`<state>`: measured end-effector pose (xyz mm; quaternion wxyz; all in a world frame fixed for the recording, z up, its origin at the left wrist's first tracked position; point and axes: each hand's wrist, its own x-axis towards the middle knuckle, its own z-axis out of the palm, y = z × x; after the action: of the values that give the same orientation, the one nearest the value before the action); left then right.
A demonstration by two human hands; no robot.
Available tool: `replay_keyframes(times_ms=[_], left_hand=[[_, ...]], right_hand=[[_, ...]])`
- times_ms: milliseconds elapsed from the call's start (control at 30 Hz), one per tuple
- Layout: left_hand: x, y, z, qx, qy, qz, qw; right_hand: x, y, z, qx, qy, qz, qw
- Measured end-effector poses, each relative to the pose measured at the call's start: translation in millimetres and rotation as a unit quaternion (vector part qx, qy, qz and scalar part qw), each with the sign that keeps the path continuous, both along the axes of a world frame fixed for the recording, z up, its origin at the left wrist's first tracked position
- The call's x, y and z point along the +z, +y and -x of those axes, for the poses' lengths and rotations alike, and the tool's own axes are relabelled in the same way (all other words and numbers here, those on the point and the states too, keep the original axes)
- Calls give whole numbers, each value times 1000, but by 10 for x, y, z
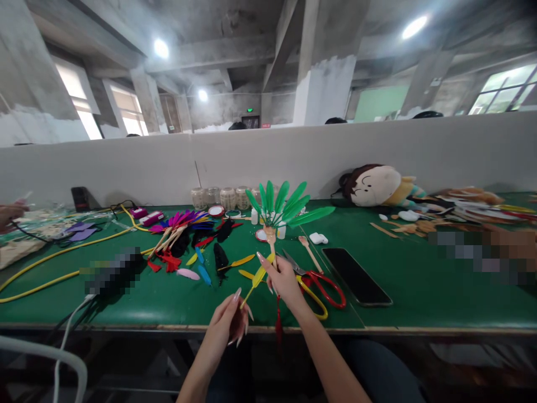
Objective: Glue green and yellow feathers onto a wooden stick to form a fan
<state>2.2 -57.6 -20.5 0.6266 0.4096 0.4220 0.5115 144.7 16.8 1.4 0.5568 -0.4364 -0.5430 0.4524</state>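
My right hand is shut on a thin wooden stem, which carries a fan of green feathers above it. A red tassel hangs below that hand. A yellow feather runs down from my right hand to my left hand, whose long-nailed fingers appear to pinch its lower end. Red-and-yellow-handled scissors lie just right of my right hand, on the green table mat.
Loose coloured feathers and a black phone lie on the mat, with glass jars and a plush doll behind. A yellow cable runs at left, where a co-worker's hand shows. A grey partition backs the table.
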Motion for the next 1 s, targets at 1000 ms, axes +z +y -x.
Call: replay_keyframes(times_ms=[1000], left_hand=[[-156, -18, -69, -13, -12, -105, 994]], right_hand=[[56, -40, 36, -25, -2, -2, 1000]])
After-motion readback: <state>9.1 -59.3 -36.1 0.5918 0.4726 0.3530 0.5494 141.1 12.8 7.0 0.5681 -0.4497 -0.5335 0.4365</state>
